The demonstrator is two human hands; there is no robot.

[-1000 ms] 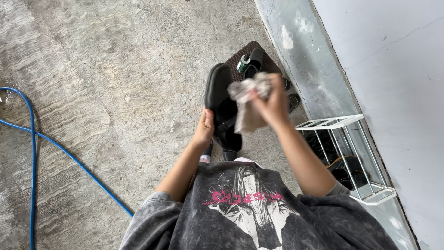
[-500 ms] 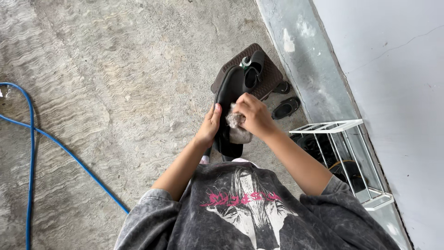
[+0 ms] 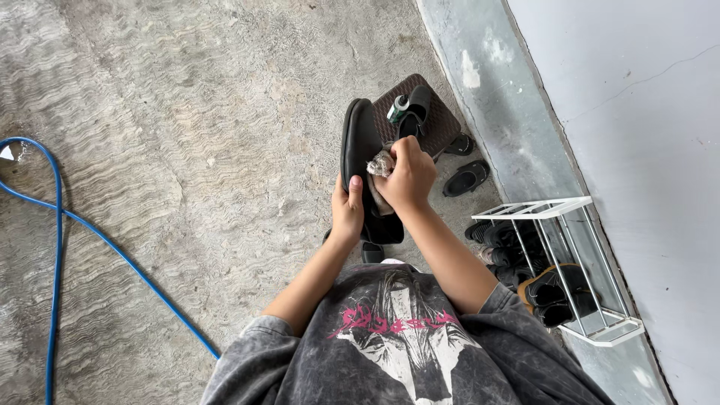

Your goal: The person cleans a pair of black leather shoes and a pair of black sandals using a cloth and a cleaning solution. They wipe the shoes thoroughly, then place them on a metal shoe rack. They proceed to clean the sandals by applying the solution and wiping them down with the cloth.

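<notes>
Over the concrete floor (image 3: 187, 150), chest height: left hand (image 3: 347, 214) grips the black shoe (image 3: 358, 146) from below, thumb up its side, sole edge toward camera. Right hand (image 3: 409, 176) is clenched on a crumpled grey rag (image 3: 380, 161), pressed onto the shoe's upper. A second ago the rag was lifted clear, bunched above the shoe; now it's back in contact, higher up toward the toe than half a second ago. Reads as a wiping stroke in progress. Brown mat (image 3: 439, 124) with a small bottle (image 3: 397, 109) and white shoe rack (image 3: 562, 262) sit beyond.
</notes>
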